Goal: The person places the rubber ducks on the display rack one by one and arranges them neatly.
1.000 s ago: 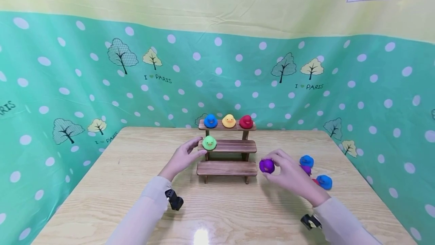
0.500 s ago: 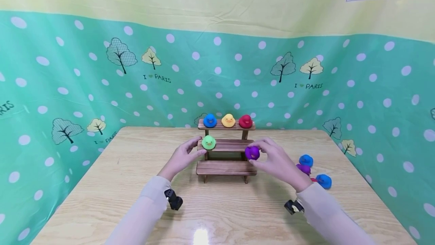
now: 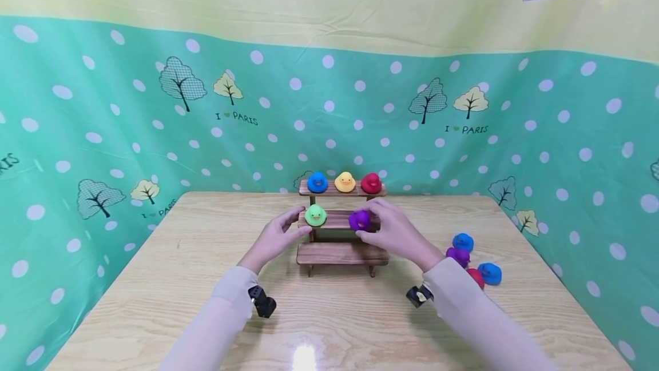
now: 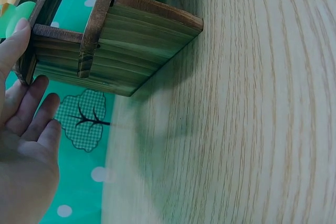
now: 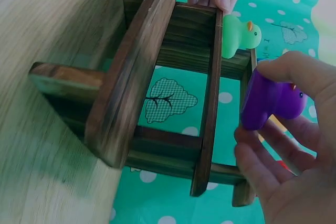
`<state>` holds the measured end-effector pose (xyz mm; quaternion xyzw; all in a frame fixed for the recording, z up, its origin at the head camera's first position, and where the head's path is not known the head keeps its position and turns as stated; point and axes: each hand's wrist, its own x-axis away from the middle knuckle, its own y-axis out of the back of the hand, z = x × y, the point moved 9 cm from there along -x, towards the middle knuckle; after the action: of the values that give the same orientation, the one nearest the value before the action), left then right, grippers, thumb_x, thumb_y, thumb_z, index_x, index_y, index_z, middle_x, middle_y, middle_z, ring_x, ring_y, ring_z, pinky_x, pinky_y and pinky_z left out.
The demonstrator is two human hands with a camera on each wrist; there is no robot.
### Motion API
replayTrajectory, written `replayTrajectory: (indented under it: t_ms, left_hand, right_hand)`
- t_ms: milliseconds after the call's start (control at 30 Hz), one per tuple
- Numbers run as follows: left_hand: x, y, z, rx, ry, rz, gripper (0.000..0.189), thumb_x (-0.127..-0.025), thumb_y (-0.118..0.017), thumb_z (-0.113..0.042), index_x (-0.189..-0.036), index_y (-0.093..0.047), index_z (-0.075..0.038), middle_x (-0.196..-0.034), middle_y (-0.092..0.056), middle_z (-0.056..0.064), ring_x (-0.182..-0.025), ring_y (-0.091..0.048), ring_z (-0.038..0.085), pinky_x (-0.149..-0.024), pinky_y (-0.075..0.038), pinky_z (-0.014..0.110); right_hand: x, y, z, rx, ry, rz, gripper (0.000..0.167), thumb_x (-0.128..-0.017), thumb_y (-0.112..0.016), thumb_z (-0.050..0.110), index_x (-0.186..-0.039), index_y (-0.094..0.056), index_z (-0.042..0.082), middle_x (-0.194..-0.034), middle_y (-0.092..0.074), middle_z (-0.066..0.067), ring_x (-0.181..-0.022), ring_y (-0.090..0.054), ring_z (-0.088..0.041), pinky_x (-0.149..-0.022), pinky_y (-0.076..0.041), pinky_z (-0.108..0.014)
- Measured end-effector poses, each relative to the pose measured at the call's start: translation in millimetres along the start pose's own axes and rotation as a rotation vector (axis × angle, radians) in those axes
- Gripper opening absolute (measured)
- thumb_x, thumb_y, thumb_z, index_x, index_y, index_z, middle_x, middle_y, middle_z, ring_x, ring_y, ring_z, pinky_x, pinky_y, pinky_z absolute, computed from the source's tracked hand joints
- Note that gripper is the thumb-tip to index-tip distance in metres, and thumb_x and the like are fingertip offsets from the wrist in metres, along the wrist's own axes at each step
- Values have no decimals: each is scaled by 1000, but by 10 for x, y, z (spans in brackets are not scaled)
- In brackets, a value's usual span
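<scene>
A three-tier wooden display stand (image 3: 342, 254) stands on the table. My left hand (image 3: 276, 238) holds the left end of its middle shelf, thumb at the front edge and fingers towards the back. Beside that thumb a green rubber duck (image 3: 316, 216) sits on the middle shelf. My right hand (image 3: 396, 234) pinches a purple rubber duck (image 3: 359, 220) over the right part of the same shelf. In the right wrist view the purple duck (image 5: 268, 98) is between thumb and fingers; whether it touches the shelf is hard to tell.
Blue (image 3: 317, 183), yellow (image 3: 345, 182) and red (image 3: 371, 183) rubber ducks line the top shelf. Right of the stand lie several more ducks, including a purple one (image 3: 458, 256) and a red one (image 3: 476, 277) beside my right sleeve. A patterned curtain (image 3: 329, 108) hangs behind the table.
My right hand has carried the purple duck left and upward, from beside the stand to the middle shelf. My left hand has stayed at the shelf's left end.
</scene>
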<state>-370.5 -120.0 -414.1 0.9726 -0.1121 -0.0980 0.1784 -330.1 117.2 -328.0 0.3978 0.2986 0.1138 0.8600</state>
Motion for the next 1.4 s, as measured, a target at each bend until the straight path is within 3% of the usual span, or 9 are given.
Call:
replayTrajectory:
  t_ms: [200, 567, 700, 1400]
  left_hand:
    - [1, 9, 13, 2, 5, 4, 72, -92, -74, -41, -151, -45, -12, -155, -42, 8, -144, -35, 29, -119, -28, 37]
    - [-11, 4, 20, -12, 7, -2, 73, -91, -74, -41, -151, -45, -10, -154, -44, 8, -143, -37, 29, -118, -29, 38]
    - [-8, 10, 18, -6, 1, -4, 73, -92, -74, -40, -151, -45, -9, -153, -44, 9, -143, -37, 29, -119, -28, 38]
    - [-11, 1, 17, -10, -10, -10, 71, -92, -75, -36, -150, -46, -7, -152, -45, 13, -142, -38, 32, -118, -29, 41]
  right_hand:
    - [-142, -105, -11, -28, 11, 34, 40, -82, -84, 16, -118, -69, 9, -111, -61, -1, -97, -60, -18, -85, -58, -39]
    - [-277, -275, -77, -34, 0, 88, 46, -83, -82, 14, -125, -66, 6, -117, -63, -7, -100, -62, -20, -89, -56, -42]
    - [-294, -296, -74, -43, 6, 87, 47, -83, -82, 13, -127, -65, 4, -121, -63, -9, -103, -62, -23, -91, -56, -47]
    - [-303, -358, -102, -40, -22, 99, 52, -85, -82, 14, -132, -63, 1, -129, -63, -13, -119, -60, -31, -102, -50, -44]
